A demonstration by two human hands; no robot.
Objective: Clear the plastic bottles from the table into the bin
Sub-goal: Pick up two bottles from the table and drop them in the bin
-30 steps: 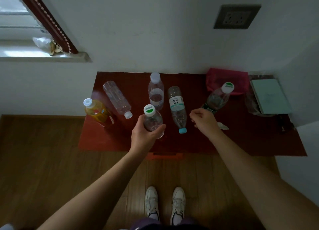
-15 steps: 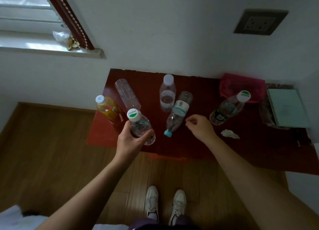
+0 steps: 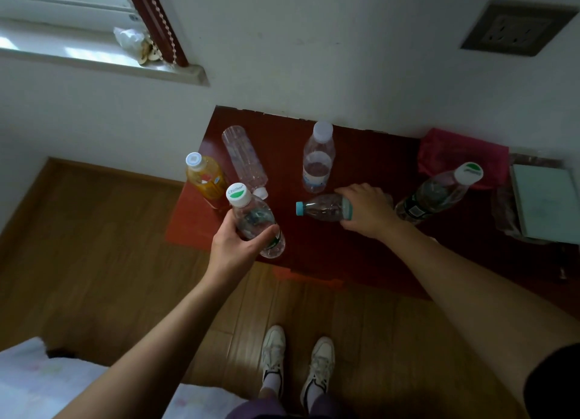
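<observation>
Teal-capped bottle (image 3: pixel 323 207) seemingly under right hand (image 3: pixel 368 211).

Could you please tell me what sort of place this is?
Probably a home, perhaps a bedroom: a wooden floor, a wall socket, and what looks like bedding at lower left.

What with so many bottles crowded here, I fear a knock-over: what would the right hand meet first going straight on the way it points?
Probably the upright white-capped bottle, just beyond the right hand, which grips the lying teal-capped bottle; depth is unclear from one view.
</observation>
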